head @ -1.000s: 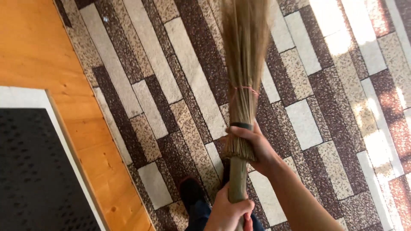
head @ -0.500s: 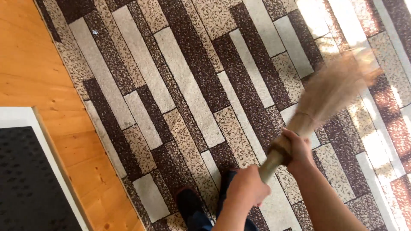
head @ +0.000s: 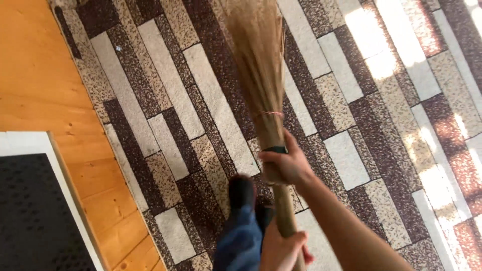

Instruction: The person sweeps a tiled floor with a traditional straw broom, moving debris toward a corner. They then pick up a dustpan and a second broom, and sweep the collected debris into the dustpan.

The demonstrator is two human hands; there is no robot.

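Observation:
A straw broom (head: 258,75) with a pale wooden handle points away from me over a patterned carpet (head: 351,115) of brown, beige and cream bars. My right hand (head: 283,163) grips the broom where the bristles are bound with a dark band. My left hand (head: 278,248) holds the handle lower down, near the bottom edge of the view. The bristle tips reach the top edge. My leg in blue trousers and a dark shoe (head: 241,193) steps forward just left of the handle.
An orange wooden floor (head: 45,85) borders the carpet on the left. A black dotted mat with a white frame (head: 30,211) lies at the lower left. Sunlight patches (head: 381,55) fall across the carpet's right side.
The broom has swung back from the right to point straight ahead, left of centre. My foot has stepped forward beside the handle.

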